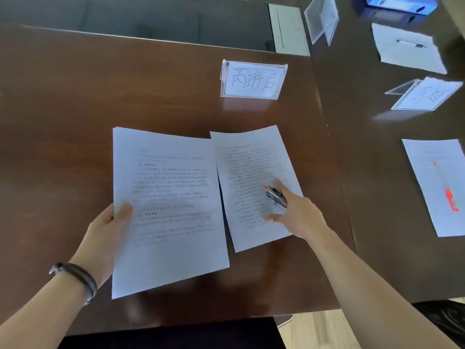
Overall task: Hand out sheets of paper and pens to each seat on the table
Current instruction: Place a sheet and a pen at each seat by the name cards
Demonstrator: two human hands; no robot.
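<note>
While the left hand point(108, 222) is gripping a stack of printed sheets point(166, 210) by its left edge above the worktop point(63, 122), the right hand point(299, 212), fingers closed around several pens point(275, 195), is pressing on a single sheet point(251, 187) lying below a handwritten name card point(253, 80).

Dark brown wooden table point(75, 102) with a glossy top showing pale light reflections. Light wood-pattern floor point(314, 331) visible beyond its near edge. A dark chair point(442, 321) stands at the lower right corner.
</note>
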